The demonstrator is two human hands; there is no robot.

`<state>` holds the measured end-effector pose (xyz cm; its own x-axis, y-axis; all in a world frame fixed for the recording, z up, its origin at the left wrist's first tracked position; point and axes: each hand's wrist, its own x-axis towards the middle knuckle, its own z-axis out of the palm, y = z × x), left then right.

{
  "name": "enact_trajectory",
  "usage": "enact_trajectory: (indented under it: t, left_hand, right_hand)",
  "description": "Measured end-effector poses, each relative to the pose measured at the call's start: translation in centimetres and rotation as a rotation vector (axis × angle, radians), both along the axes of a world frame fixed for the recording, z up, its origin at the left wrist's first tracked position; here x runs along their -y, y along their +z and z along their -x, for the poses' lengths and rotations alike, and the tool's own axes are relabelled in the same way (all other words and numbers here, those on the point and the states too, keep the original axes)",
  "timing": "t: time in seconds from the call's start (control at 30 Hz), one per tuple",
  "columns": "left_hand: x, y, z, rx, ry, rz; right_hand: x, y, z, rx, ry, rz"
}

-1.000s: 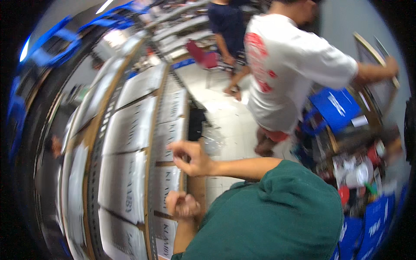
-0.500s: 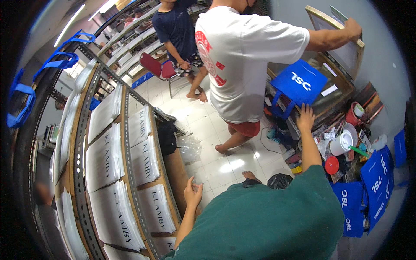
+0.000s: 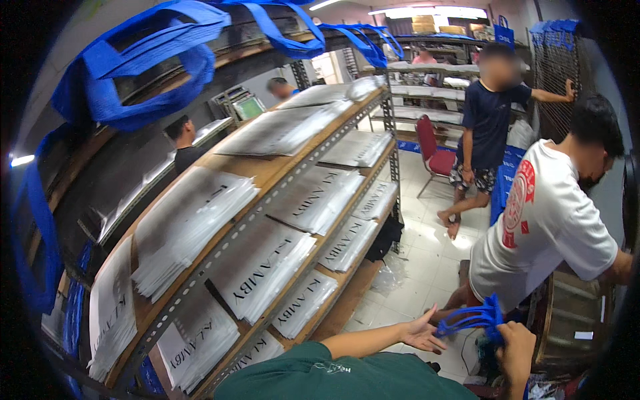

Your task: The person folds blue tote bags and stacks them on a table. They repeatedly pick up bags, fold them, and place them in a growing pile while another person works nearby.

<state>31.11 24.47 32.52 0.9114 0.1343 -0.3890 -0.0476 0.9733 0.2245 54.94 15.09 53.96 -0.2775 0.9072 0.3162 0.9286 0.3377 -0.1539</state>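
Observation:
A blue fabric tote bag (image 3: pixel 492 315) is bunched up in front of me at the lower right, its straps reaching leftward. My right hand (image 3: pixel 517 345) is closed around it from the right. Just left of the straps, my left hand (image 3: pixel 424 331) is held palm up with its fingers spread, gripping nothing. Whether its fingertips touch a strap I cannot tell. Most of the bag's body is folded or hidden by the right hand.
Metal shelving (image 3: pixel 293 160) with stacks of printed white sheets (image 3: pixel 270 267) fills the left. Blue straps (image 3: pixel 140 67) hang overhead. A co-worker in a white shirt (image 3: pixel 540 213) stands close on the right by a framed printing table (image 3: pixel 575 310). Another person (image 3: pixel 490 117) stands beside a red chair (image 3: pixel 437 150).
My right hand has lifted the blue tote bag off the printing table and bunched it. My left hand has come over toward its straps. The view has swung left toward the shelving.

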Motion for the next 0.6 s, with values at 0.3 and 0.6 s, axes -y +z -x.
enact_trajectory:
  t: [0.3,0.6]
  left_hand:
    - [-4.3,10.1,8.1,-0.204,0.48,-0.544]
    - [-11.4,43.6,3.2,-0.592,0.74,-1.847]
  right_hand:
    - [-3.0,7.5,6.9,-0.169,0.489,-0.042]
    - [-12.5,1.4,9.1,-1.086,0.172,-0.597]
